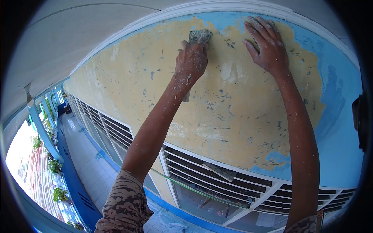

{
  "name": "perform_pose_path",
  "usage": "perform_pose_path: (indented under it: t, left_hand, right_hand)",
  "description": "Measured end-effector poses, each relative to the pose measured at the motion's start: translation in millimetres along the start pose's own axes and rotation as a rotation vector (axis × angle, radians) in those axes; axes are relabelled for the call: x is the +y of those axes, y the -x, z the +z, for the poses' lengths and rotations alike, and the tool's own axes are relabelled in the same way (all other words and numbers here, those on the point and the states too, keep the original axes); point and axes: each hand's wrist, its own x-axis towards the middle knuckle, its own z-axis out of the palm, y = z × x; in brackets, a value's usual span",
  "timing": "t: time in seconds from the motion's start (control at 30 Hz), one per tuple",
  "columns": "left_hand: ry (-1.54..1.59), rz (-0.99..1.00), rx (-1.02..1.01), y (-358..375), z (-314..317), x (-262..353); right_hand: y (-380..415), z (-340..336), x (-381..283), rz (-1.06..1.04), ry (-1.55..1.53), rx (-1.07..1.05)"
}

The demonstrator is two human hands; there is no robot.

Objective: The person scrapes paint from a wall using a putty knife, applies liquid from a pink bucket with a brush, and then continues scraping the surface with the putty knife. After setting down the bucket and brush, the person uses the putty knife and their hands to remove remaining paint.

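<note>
My left hand [191, 60] is closed around a scraper, its wide blade [199, 36] crusted with paint and lying against the upper wall. The end of the handle shows below my wrist. My right hand [270, 48] rests with fingers spread on the wall near the top trim, dusted with pale flakes. Between and around the hands, the wall [167, 85] is bare yellowish, with scattered blue specks and scratches. Blue paint [342, 93] covers its right side and a ragged strip along the top.
Below the wall runs a row of louvred windows [217, 182], with a second flat-bladed tool [219, 171] lying across the slats. White moulding [248, 6] borders the ceiling. Far down at left are a tiled walkway [83, 155], a blue parapet [72, 174] and potted plants [60, 194].
</note>
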Motion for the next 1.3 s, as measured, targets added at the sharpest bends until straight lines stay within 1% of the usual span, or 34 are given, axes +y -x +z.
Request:
perform_pose_path:
  t: [0.03,0.1,0.13,0.17,0.23,0.27,0.3,0.33,0.37,0.43,0.47,0.5,0.57,0.67,0.9,0.97,1.03,1.1,1.2,1.3]
  left_hand:
    - [-0.002,0.008,0.003,-4.7,-1.8,2.3]
    - [0.057,-0.166,-0.055,-17.8,-8.4,3.6]
    - [0.068,-0.148,-0.006,-36.5,-6.5,-2.9]
    - [0.072,-0.153,-0.007,-40.0,-8.0,-4.2]
    - [0.096,-0.099,-0.002,-43.0,-10.4,-5.3]
    - [0.091,-0.100,-0.012,-26.6,-3.4,-5.8]
    - [0.017,-0.039,0.037,-4.3,7.6,-5.1]
    - [-0.055,0.027,0.081,7.1,13.4,-3.3]
    - [-0.057,0.040,0.080,3.0,9.7,-2.3]
    - [0.064,-0.107,0.001,-9.4,0.7,-6.9]
    - [0.026,-0.089,0.045,-34.0,3.3,-17.7]
    - [0.046,-0.120,0.008,-50.4,-8.0,-13.9]
    - [0.039,-0.084,-0.008,-45.2,-10.8,-10.5]
    - [-0.013,-0.056,-0.078,5.1,-12.5,11.2]
    - [0.024,-0.088,-0.028,-27.4,-6.9,4.2]
    - [0.027,-0.080,-0.043,-13.2,-5.1,5.9]
    - [0.025,-0.059,-0.044,-17.2,-7.0,8.7]
    - [0.061,-0.126,0.039,-30.6,-8.9,6.0]
    - [0.120,-0.114,0.096,-45.2,-9.9,2.6]
    - [0.137,-0.056,0.055,-9.0,-13.9,8.7]
  right_hand:
    - [2.1,3.1,0.9,0.003,0.012,0.026]
    - [0.2,6.8,2.1,-0.013,0.020,0.056]
    - [0.4,7.0,2.3,-0.003,0.019,0.036]
    - [1.3,6.3,2.2,0.010,0.017,0.011]
    - [1.0,6.0,4.5,0.010,0.012,0.015]
    - [2.1,6.0,2.9,0.000,0.002,0.023]
    - [0.0,6.5,3.4,-0.002,0.003,0.029]
    - [0.8,6.4,3.4,0.000,0.001,0.027]
    - [2.6,6.1,2.6,0.008,0.002,0.025]
    - [2.1,5.6,0.9,0.000,0.022,0.037]
    - [0.7,5.6,1.3,0.002,0.043,0.045]
    - [1.0,6.0,1.0,-0.003,0.040,0.036]
    - [1.3,4.6,2.1,0.001,0.017,0.013]
    - [-2.6,-2.3,-3.1,-0.003,0.017,0.014]
    - [0.1,5.7,2.0,-0.002,0.038,0.030]
    - [1.8,4.8,1.8,-0.002,0.008,0.037]
    - [1.2,3.7,3.1,0.001,0.022,0.034]
    - [-0.2,6.5,0.5,-0.008,0.022,0.025]
    - [1.4,3.6,0.4,0.017,0.034,0.041]
    - [-0.2,-0.6,-0.4,0.008,0.016,0.025]
